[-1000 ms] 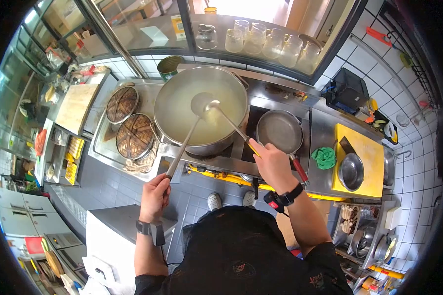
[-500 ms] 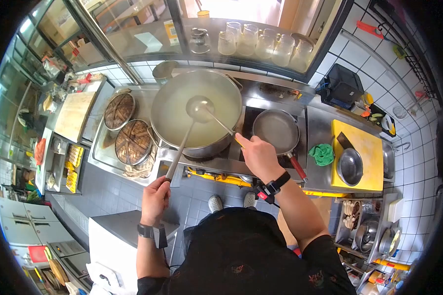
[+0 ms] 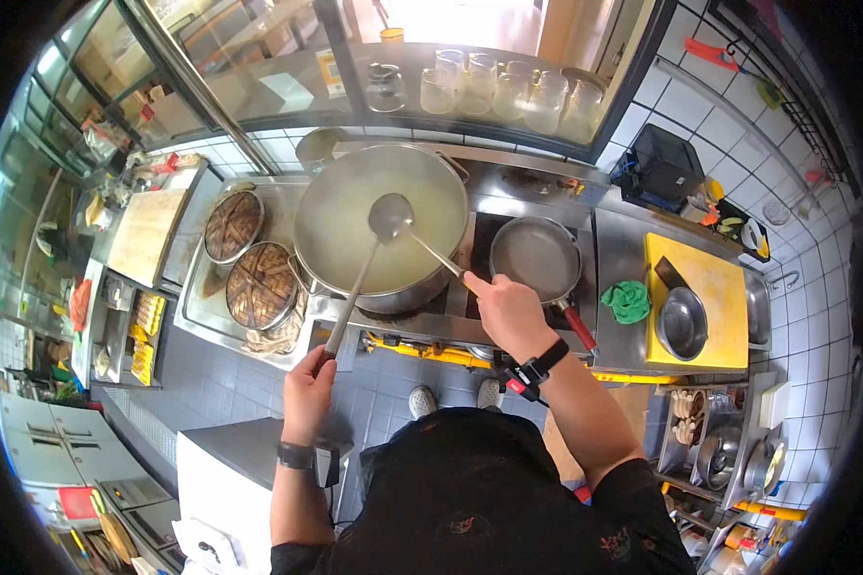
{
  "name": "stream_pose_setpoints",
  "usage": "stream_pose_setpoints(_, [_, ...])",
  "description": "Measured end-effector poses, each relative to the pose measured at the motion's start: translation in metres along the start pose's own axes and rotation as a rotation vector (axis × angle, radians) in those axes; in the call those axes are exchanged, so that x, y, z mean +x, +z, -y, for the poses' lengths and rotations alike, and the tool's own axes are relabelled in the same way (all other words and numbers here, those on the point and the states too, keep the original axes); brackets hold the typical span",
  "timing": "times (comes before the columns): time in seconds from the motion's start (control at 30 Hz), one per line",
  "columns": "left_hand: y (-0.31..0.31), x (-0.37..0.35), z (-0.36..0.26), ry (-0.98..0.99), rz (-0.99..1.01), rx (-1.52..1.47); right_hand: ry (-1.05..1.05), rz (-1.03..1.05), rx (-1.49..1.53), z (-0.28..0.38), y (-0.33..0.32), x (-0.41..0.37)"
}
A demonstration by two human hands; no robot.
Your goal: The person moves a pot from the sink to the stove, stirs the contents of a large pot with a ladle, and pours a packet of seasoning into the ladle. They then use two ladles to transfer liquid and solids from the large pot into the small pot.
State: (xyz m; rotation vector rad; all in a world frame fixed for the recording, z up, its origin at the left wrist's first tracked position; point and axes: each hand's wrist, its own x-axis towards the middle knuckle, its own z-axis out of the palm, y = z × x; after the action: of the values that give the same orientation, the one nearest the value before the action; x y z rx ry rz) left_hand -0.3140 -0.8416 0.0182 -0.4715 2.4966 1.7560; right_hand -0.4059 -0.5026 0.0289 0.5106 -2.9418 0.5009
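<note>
- My left hand (image 3: 307, 391) is closed round the ladle (image 3: 360, 285), its bowl over the pot (image 3: 393, 299).
- My right hand (image 3: 501, 309) grips a spoon (image 3: 438, 256), tip at the ladle's bowl.
- Risk: if the long handle tilts, broth (image 3: 340, 216) could slop out.

1. White tiles (image 3: 700, 115) are covering the right wall, with dark grout lining them.
2. A rail (image 3: 786, 86) is running along that wall, with utensils hanging from it.
3. Grey tiles are lining the floor (image 3: 211, 374).
4. A steel counter (image 3: 623, 254) is running across the room below the glazing.
5. Glass panes (image 3: 249, 57) in dark frames are standing behind the counter.
6. Daylight (image 3: 470, 19) is pouring in at the top.
7. Glass jars (image 3: 508, 81) are standing in a row on the ledge.
8. A yellow board (image 3: 710, 278) is lying on the counter at right, carrying a steel bowl (image 3: 683, 326).
9. Open shelves (image 3: 729, 450) below are holding bowls and pans.
10. White cabinets (image 3: 38, 431) are standing at lower left.
11. A wooden board (image 3: 144, 235) is lying at left.
</note>
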Motion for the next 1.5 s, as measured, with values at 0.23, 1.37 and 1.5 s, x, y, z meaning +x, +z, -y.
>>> stream_pose_setpoints(0.23, [-0.001,0.02,-0.019,0.444,-0.174,0.565,0.085,-0.054,0.031,-0.01,-0.022,-0.03])
stream_pose_setpoints(1.37, [-0.047,0.131,-0.173,0.382,0.485,1.378,0.133,-0.178,0.236,-0.02,-0.02,-0.015])
stream_pose_setpoints(1.5, [-0.052,0.136,-0.188,0.235,0.636,1.276,0.147,-0.172,0.231,-0.021,-0.019,-0.021])
